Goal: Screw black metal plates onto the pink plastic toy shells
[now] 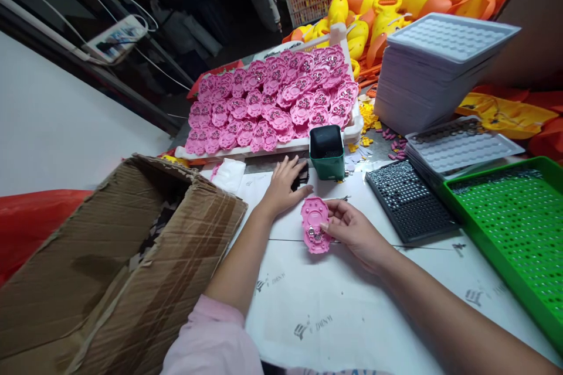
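Observation:
My right hand (352,228) pinches the right edge of a pink piece (315,217), which has small shiny metal parts in its lower half, above the white paper. My left hand (288,184) lies with its fingers spread at a small black object (301,177), partly hidden under the hand. Just behind the hands stands a dark green container (326,158) with a black inside. Beyond it, many similar pink pieces (277,120) are piled in a white tray (357,123).
An open cardboard box (189,246) stands at the left. To the right are a black perforated tray (409,205), a green tray (505,240) and a tall stack of white trays (417,82). Yellow and orange items (387,12) are heaped at the back right.

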Action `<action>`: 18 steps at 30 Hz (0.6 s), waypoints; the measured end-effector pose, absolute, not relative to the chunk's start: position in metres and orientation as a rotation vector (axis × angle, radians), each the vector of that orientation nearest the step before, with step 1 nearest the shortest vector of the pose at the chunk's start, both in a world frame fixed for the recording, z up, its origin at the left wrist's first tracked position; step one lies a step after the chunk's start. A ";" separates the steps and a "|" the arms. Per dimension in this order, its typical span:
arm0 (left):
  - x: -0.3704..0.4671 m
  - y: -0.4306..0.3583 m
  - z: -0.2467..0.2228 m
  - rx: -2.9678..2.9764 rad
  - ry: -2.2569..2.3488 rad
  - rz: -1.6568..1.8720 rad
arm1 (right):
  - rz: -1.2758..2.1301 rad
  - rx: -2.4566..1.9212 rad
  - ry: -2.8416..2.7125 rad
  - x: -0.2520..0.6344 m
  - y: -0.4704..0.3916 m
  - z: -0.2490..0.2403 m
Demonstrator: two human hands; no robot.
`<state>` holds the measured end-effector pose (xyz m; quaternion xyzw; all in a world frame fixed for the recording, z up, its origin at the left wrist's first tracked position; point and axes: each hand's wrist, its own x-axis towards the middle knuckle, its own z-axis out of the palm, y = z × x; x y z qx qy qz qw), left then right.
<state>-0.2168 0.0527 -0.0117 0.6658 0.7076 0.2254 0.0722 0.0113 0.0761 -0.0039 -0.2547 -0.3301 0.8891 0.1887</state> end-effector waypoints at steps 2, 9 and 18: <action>-0.216 0.053 -0.011 2.012 2.122 0.598 | 2.500 -0.717 -0.933 0.012 0.076 -0.004; -0.215 0.054 -0.012 2.039 2.133 0.701 | 2.499 -0.716 -0.943 0.013 0.076 -0.005; -0.212 0.052 -0.012 2.010 2.090 0.780 | 2.495 -0.727 -0.947 0.013 0.077 -0.004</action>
